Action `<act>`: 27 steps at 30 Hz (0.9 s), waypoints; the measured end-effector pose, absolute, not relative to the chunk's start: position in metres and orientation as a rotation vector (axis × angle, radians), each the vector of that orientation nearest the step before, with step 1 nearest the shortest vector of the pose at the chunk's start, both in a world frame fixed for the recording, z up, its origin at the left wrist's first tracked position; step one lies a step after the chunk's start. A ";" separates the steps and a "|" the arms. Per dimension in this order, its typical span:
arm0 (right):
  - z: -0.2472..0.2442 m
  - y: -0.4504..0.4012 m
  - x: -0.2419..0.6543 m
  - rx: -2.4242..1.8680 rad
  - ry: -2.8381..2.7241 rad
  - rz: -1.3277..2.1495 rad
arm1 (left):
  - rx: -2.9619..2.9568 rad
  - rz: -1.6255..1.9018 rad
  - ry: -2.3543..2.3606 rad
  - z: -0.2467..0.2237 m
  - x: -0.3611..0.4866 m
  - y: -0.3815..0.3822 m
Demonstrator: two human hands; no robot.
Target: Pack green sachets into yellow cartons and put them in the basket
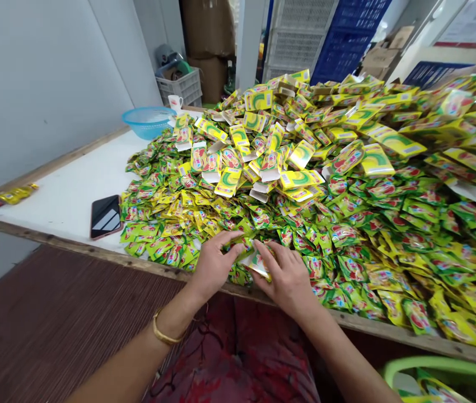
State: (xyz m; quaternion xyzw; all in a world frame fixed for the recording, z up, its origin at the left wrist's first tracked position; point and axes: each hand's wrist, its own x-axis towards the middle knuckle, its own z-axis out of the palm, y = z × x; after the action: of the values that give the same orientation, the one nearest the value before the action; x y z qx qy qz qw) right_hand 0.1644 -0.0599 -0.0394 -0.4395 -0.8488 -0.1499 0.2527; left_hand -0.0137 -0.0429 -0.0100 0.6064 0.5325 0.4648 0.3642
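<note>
Close to the table's front edge, my right hand (287, 275) is closed round a small carton (259, 265) with a white flap and a green and yellow print. My left hand (216, 262) is just beside it, thumb and fingers pinching a green sachet (245, 245) at the carton's open end. Whether the sachet is partly inside the carton I cannot tell. A thick layer of loose green and yellow sachets (171, 224) lies around both hands. Beyond them is a heap of small yellow and green cartons (263, 140), several with open flaps.
A phone (106, 216) lies left on the white table (65, 190), near a strip of yellow packets (17, 194). A blue basket (148, 120) and a white cup (175, 103) stand at the back left. Below the wooden edge is a green tub (439, 365) at lower right.
</note>
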 end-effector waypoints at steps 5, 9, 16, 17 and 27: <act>-0.049 -0.060 0.154 -1.216 -2.238 -0.480 | 1.679 1.125 1.425 -0.020 -0.007 -0.049; -0.055 -0.060 0.152 -1.154 -2.212 -0.477 | 1.699 0.880 1.488 -0.021 -0.015 -0.039; -0.059 -0.062 0.151 -1.100 -2.234 -0.441 | 2.126 0.668 1.357 -0.003 -0.022 -0.031; -0.059 -0.062 0.152 -1.089 -2.233 -0.437 | 2.133 0.674 1.345 -0.001 -0.021 -0.031; -0.062 -0.061 0.154 -1.058 -2.217 -0.395 | 1.924 0.666 1.259 0.004 -0.020 -0.018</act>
State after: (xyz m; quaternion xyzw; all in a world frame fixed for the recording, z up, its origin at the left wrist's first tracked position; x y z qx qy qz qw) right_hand 0.1540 -0.0610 -0.0621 -0.4027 -0.8439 -0.1505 0.3209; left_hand -0.0204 -0.0180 0.0045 0.7483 0.4896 0.2591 0.3650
